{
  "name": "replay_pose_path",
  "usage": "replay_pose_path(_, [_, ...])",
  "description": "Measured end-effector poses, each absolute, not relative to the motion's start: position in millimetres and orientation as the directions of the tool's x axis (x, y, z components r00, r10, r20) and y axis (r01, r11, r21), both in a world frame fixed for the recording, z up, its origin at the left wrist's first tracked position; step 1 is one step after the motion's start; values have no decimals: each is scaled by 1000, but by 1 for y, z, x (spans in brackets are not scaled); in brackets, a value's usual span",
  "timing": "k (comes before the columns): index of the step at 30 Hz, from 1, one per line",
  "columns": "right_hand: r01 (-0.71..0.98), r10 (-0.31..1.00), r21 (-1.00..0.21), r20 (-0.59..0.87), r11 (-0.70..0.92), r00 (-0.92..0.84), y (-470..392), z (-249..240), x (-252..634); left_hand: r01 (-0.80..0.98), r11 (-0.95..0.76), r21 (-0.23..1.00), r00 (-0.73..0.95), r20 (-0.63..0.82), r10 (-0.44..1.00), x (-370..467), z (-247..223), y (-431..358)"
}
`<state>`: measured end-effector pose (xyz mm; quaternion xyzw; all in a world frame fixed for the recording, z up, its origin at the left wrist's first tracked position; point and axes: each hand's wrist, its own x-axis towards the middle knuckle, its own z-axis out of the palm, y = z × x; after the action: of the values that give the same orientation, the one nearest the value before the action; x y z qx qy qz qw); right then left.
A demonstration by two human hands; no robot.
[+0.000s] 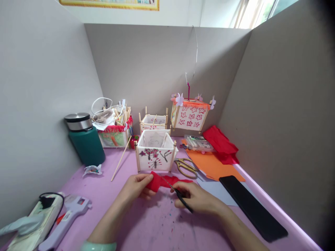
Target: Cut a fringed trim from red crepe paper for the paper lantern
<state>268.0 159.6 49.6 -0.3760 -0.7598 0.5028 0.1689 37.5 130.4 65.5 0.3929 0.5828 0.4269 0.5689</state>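
Note:
My left hand [140,186] pinches a small piece of red crepe paper [155,182] between thumb and fingers. In my right hand [192,196] is a pair of black-handled scissors [180,198], its blades pointing up and left at the paper's right edge. Behind the blades lies another strip of red paper [170,180] on the table; whether it joins the held piece I cannot tell. Just beyond my hands stands a white box lantern [154,155] with wooden corner sticks and drawn flowers.
Gold-handled scissors [187,167], orange paper [214,164], red paper [222,144] and a long black object [253,207] lie right. A finished-looking lantern [191,115] hangs behind. Left are a green bottle [86,141], a wooden stick [121,158], a glue gun [66,221] and a power strip [39,223].

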Motion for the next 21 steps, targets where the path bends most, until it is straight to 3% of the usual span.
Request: replay_pose_path(21, [401,710,-878,-106,262,-696,159,49,265,50,364,930,-11,-364,931,36,55,136])
